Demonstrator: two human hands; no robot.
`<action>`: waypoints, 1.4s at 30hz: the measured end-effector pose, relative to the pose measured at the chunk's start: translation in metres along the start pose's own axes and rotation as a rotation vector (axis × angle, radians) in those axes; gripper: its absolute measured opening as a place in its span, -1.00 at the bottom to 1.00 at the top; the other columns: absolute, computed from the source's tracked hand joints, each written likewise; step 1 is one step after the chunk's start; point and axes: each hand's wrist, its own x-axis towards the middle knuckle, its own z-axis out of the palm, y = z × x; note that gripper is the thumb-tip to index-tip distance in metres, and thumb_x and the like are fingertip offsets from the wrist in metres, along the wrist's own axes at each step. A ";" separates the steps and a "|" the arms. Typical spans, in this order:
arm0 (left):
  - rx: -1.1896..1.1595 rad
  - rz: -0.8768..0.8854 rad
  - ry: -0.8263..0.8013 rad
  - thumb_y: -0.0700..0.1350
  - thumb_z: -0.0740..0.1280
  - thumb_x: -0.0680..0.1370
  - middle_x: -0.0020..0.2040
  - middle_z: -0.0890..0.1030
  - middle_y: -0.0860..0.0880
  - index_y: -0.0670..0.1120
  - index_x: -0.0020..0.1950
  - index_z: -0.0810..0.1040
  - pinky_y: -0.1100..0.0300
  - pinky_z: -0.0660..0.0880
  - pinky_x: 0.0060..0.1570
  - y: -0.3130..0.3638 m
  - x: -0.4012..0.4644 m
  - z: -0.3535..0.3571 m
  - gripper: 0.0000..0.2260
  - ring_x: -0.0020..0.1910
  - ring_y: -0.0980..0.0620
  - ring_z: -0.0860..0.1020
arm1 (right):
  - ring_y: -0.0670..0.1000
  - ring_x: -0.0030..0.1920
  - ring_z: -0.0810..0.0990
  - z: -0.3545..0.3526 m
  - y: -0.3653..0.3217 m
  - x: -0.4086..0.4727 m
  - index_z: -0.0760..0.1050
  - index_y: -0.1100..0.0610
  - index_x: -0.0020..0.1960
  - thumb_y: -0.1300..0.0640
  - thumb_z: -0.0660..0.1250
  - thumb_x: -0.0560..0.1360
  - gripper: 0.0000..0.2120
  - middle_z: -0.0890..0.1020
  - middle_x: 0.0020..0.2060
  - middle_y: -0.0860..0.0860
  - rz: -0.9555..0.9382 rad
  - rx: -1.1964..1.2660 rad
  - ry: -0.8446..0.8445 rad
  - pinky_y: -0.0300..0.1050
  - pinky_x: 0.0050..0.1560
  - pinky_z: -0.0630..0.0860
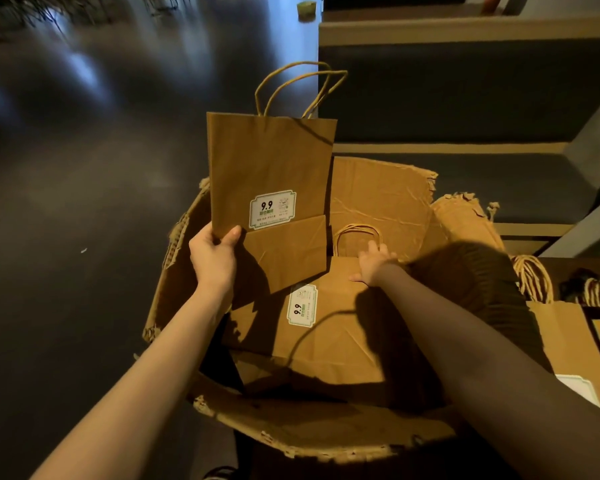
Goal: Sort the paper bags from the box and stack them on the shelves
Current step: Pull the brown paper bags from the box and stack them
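A flat brown paper bag (271,168) with twisted handles and a white "9.9" sticker stands upright over the torn cardboard box (381,199). My left hand (213,256) grips its lower left corner, thumb on the front. Inside the box lies a larger flat paper bag (329,344) with the same sticker, handles pointing away from me. My right hand (374,263) rests on this bag's top edge beside its handles, fingers spread; whether they hold the edge is unclear.
Dark shelves (465,98) with pale front edges rise behind the box on the right. More paper bags (568,327) with handles are stacked at the right edge. Dark glossy floor (84,168) spreads to the left. A small green object (306,8) sits far back.
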 end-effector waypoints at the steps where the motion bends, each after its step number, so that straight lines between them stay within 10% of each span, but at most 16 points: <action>1: -0.001 -0.002 -0.003 -0.23 0.23 0.59 -0.01 0.59 0.05 -0.13 0.17 0.53 0.35 0.47 -0.11 0.000 0.000 0.000 -0.81 -0.06 0.21 0.55 | 0.18 0.44 0.16 -0.001 -0.001 0.000 0.18 0.13 0.47 -0.24 0.20 0.51 -0.32 0.13 0.46 0.14 -0.001 -0.013 0.018 0.07 0.37 0.22; 19: -0.041 -0.026 0.013 -0.15 0.23 0.60 0.13 0.56 0.01 -0.10 0.30 0.46 -0.08 0.44 0.26 0.030 -0.015 -0.010 -0.74 0.19 -0.04 0.52 | 0.12 0.19 0.53 -0.056 0.011 -0.061 0.48 0.12 0.22 -0.13 0.33 0.49 -0.58 0.57 0.16 0.09 -0.126 -0.022 0.230 -0.02 0.07 0.47; 42: -0.116 0.112 0.062 -0.18 0.19 0.62 0.28 0.51 -0.11 -0.11 0.33 0.43 -0.08 0.35 0.29 0.123 -0.080 -0.023 -0.72 0.29 -0.13 0.46 | 0.01 -0.11 0.62 -0.180 0.063 -0.291 0.46 0.06 0.22 -0.06 0.20 0.58 -0.71 0.63 -0.11 0.01 0.153 0.320 1.129 -0.15 -0.22 0.47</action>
